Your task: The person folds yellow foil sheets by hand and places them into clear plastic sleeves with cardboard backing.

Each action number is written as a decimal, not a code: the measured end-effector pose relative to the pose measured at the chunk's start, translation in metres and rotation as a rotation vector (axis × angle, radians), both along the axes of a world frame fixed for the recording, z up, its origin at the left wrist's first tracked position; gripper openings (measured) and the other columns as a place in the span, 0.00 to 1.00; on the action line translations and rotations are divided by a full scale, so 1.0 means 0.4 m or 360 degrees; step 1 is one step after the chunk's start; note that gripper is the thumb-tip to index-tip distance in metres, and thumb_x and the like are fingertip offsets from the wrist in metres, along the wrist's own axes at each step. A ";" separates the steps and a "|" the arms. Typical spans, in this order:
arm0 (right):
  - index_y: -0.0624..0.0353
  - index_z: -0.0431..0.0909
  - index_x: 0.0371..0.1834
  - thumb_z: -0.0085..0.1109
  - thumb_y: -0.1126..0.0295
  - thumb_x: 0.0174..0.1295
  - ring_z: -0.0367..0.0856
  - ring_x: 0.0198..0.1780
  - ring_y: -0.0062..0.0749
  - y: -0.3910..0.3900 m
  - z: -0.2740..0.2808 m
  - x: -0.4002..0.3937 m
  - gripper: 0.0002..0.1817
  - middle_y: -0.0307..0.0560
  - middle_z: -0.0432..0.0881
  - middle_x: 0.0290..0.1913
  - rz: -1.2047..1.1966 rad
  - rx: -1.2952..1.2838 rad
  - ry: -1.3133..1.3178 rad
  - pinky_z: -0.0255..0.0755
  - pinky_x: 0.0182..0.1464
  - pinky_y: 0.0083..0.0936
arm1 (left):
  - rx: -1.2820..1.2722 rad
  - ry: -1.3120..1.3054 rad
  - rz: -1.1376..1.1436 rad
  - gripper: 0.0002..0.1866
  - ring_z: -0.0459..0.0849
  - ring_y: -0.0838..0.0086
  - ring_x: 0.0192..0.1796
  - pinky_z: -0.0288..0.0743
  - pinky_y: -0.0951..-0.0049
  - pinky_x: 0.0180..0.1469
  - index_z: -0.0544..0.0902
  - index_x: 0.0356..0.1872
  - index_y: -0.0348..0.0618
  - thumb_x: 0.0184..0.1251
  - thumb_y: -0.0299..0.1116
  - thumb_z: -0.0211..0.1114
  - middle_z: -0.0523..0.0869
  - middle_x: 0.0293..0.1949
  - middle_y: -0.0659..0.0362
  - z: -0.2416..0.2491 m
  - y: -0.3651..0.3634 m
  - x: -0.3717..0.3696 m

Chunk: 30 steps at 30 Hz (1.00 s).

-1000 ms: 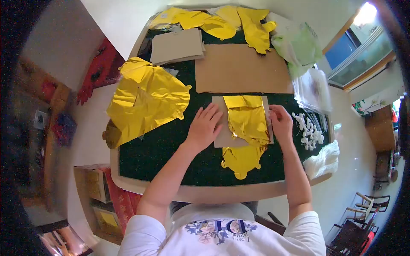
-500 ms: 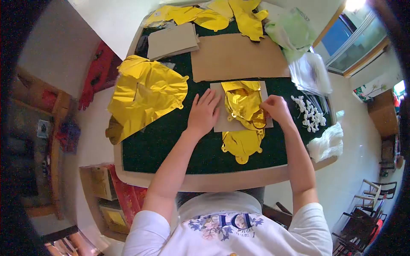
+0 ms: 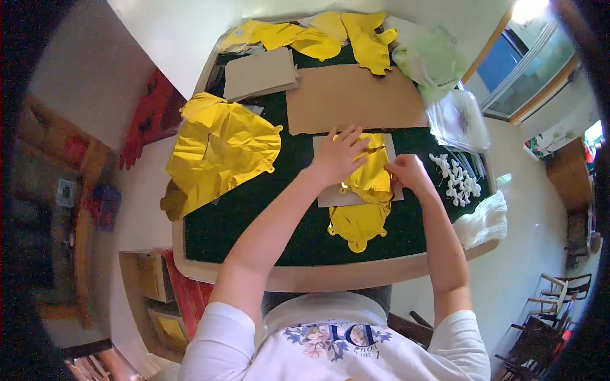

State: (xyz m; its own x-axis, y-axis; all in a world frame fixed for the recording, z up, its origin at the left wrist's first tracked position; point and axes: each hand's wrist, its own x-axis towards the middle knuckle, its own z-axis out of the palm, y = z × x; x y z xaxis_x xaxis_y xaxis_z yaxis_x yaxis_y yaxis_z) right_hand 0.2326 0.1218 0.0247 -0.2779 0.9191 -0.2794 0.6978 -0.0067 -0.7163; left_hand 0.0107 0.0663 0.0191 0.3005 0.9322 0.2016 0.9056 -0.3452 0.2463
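Observation:
A gold foil balloon point(image 3: 368, 184) lies partly folded on a grey card point(image 3: 325, 198). Its rounded lower end, with small tabs, hangs past the card's near edge onto the dark green tabletop. My left hand point(image 3: 340, 157) rests over the upper left of the foil, fingers spread and flat. At the foil's right edge, my right hand point(image 3: 408, 171) has its fingers pinched together on the gold material. The fingertips partly hide the spot where they grip.
To the left lies a larger spread foil sheet point(image 3: 222, 143). A brown cardboard sheet point(image 3: 356, 98), stacked grey cards point(image 3: 260, 75) and more gold foil point(image 3: 311, 43) are at the back. On the right sit white plastic pieces point(image 3: 460, 184), clear bags point(image 3: 459, 120) and a green-white bag point(image 3: 432, 60).
My left hand has moved right and away from me, from the card's left edge onto the foil. The foil's upper part looks flatter. My right hand stays at the right edge.

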 end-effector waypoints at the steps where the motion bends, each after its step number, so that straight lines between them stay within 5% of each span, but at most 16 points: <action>1: 0.66 0.80 0.24 0.63 0.63 0.58 0.78 0.19 0.22 -0.002 0.001 -0.003 0.14 0.40 0.80 0.19 0.0015 0.0015 -0.0008 0.72 0.23 0.20 | -0.0082 0.0025 -0.0015 0.27 0.54 0.60 0.77 0.43 0.49 0.76 0.67 0.69 0.49 0.73 0.47 0.51 0.60 0.74 0.52 -0.012 -0.004 0.005; 6: 0.65 0.77 0.17 0.62 0.60 0.59 0.75 0.17 0.24 0.007 0.034 0.001 0.19 0.40 0.74 0.13 0.0096 -0.0353 0.0017 0.67 0.20 0.22 | 0.0005 0.0096 0.0005 0.28 0.51 0.63 0.78 0.41 0.52 0.77 0.65 0.71 0.54 0.74 0.52 0.46 0.57 0.75 0.54 -0.062 -0.021 0.009; 9: 0.61 0.85 0.28 0.67 0.57 0.54 0.85 0.28 0.40 0.001 0.049 -0.002 0.16 0.52 0.85 0.25 0.0235 -0.0176 -0.0458 0.79 0.36 0.35 | -0.0019 0.0092 0.0009 0.29 0.51 0.62 0.78 0.41 0.51 0.77 0.64 0.71 0.54 0.74 0.52 0.46 0.57 0.75 0.53 -0.062 -0.022 0.008; 12: 0.59 0.84 0.30 0.69 0.55 0.50 0.86 0.37 0.48 0.000 0.067 0.016 0.17 0.53 0.86 0.31 0.0379 0.0073 -0.0736 0.78 0.42 0.40 | -0.0016 0.0105 0.0005 0.29 0.52 0.61 0.77 0.41 0.51 0.77 0.64 0.71 0.53 0.74 0.52 0.47 0.58 0.74 0.53 -0.059 -0.022 0.008; 24: 0.61 0.79 0.35 0.68 0.57 0.52 0.84 0.44 0.50 -0.047 0.016 0.032 0.18 0.56 0.84 0.40 -0.0095 0.0301 -0.0340 0.77 0.45 0.40 | 0.0022 0.0038 0.0008 0.29 0.54 0.62 0.77 0.43 0.52 0.77 0.67 0.70 0.54 0.72 0.52 0.49 0.61 0.73 0.54 -0.062 -0.020 0.008; 30: 0.65 0.80 0.28 0.70 0.58 0.52 0.86 0.36 0.42 -0.017 -0.002 0.048 0.18 0.55 0.85 0.33 0.0096 0.0248 -0.0318 0.77 0.37 0.36 | 0.0017 0.0042 0.0021 0.29 0.54 0.63 0.77 0.44 0.52 0.77 0.68 0.69 0.54 0.72 0.53 0.48 0.62 0.73 0.54 -0.052 -0.021 0.010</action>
